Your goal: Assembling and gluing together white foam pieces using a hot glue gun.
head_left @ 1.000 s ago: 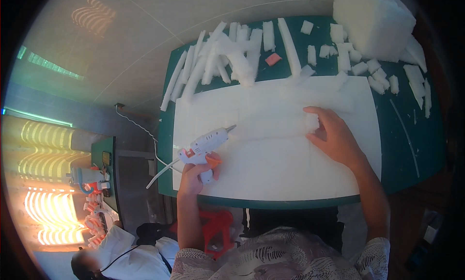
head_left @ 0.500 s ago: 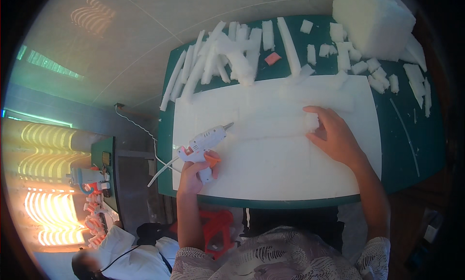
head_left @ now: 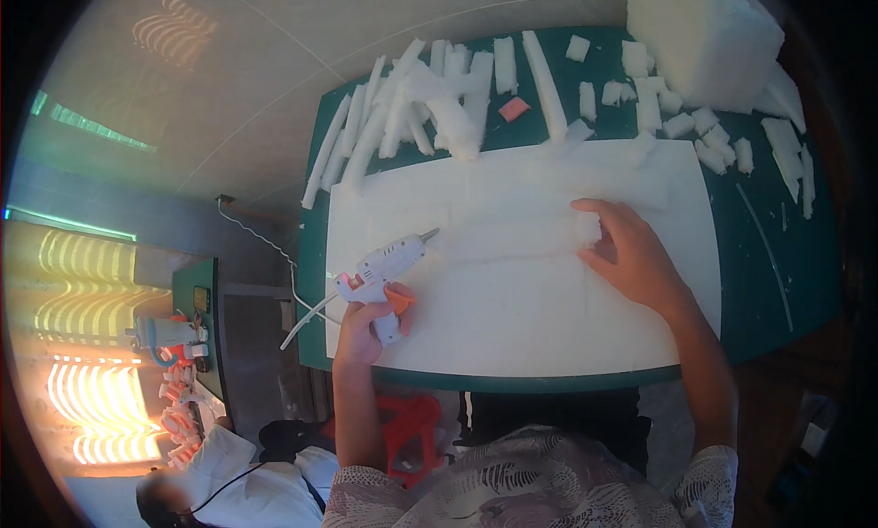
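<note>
Head view shows the left hand [head_left: 364, 336] wrapped around a white glue gun [head_left: 386, 266] and the right hand [head_left: 633, 256] pinching a white foam piece [head_left: 590, 228] over the white board [head_left: 521, 331], where the metal tip [head_left: 430, 235], if hot, might melt any foam it bumps.

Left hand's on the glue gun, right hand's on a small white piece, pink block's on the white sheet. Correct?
No: the pink block isn't on the white sheet; the head view shows it on the green table beyond the sheet's far edge. Left hand on the glue gun, right hand on a small white piece: correct.
</note>
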`<control>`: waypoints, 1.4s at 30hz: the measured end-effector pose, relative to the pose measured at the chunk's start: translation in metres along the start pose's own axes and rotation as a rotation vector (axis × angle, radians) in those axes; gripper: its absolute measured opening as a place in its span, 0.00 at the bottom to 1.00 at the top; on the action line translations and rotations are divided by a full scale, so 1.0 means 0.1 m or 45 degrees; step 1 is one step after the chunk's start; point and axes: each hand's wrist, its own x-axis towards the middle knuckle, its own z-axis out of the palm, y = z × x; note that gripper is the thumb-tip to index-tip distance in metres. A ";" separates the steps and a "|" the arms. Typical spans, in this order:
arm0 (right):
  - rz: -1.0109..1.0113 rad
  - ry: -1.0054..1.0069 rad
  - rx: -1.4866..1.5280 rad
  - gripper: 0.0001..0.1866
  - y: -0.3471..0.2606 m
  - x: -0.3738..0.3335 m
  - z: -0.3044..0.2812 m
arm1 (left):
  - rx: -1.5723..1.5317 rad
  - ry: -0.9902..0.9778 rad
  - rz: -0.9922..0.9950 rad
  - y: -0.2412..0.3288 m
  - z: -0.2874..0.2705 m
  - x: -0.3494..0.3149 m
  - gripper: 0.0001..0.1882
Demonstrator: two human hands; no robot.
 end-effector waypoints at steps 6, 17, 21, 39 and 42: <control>0.002 0.003 -0.006 0.27 -0.03 0.00 -0.01 | 0.007 -0.050 -0.012 0.00 -0.05 0.00 0.19; 0.013 -0.008 -0.006 0.27 -0.02 0.00 -0.02 | -0.048 -0.008 0.006 -0.03 -0.07 0.02 0.20; 0.020 -0.018 -0.004 0.27 -0.02 0.00 -0.01 | -0.076 -0.011 -0.030 -0.06 -0.16 0.03 0.20; -0.018 0.002 0.020 0.27 0.02 -0.01 0.00 | -0.252 -0.040 -0.056 -0.03 -0.16 0.07 0.20; -0.018 0.004 0.018 0.27 0.02 -0.01 0.00 | -0.208 -0.006 -0.009 -0.01 -0.12 0.06 0.19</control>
